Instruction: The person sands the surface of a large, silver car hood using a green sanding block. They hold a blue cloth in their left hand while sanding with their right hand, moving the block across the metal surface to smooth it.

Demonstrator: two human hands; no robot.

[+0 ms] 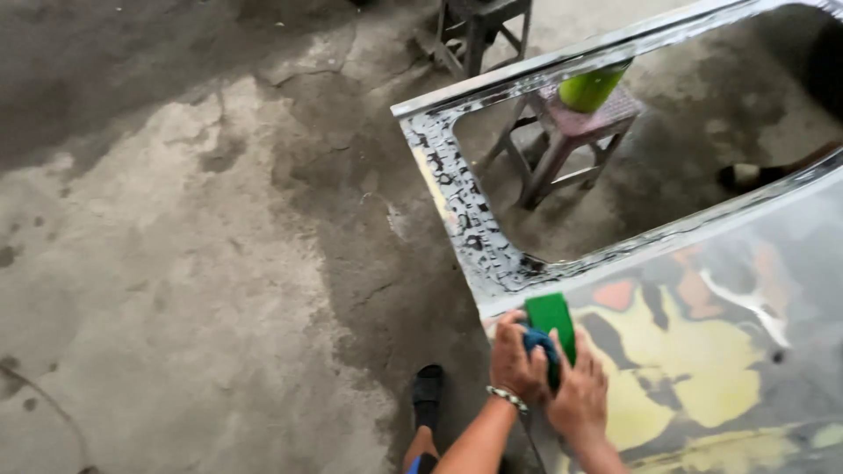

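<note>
**Both hands on a green sanding tool at the door panel's corner**

From the head camera I look down on a car door panel (702, 351) stripped to bare metal, with patches of yellow, orange and dark filler showing across its skin. Its window frame (457, 193) runs up and away from me, scuffed and blotchy along the left upright.

My left hand (516, 360) and my right hand (580, 395) sit side by side at the near-left corner of the panel, just under the window opening. Between them is a green sanding block (551, 318) with a dark blue body under it. The green part sticks up and forward past my fingertips, resting flat against the panel surface. My left fingers are curled down over the blue part from the left; my right fingers press in from the right and partly over the top, so both hands are closed around the tool and touching each other. I cannot tell how much of the underside the fingers wrap. A beaded bracelet (507, 399) is on my left wrist.

Below the hands I see my foot in a dark sandal (428, 395) on the stained concrete floor (176, 263). Through the window opening stands a small stool (571, 140) with a lime-green object (590, 88) on top, and a second dark stand (479, 31) is farther back.
</note>
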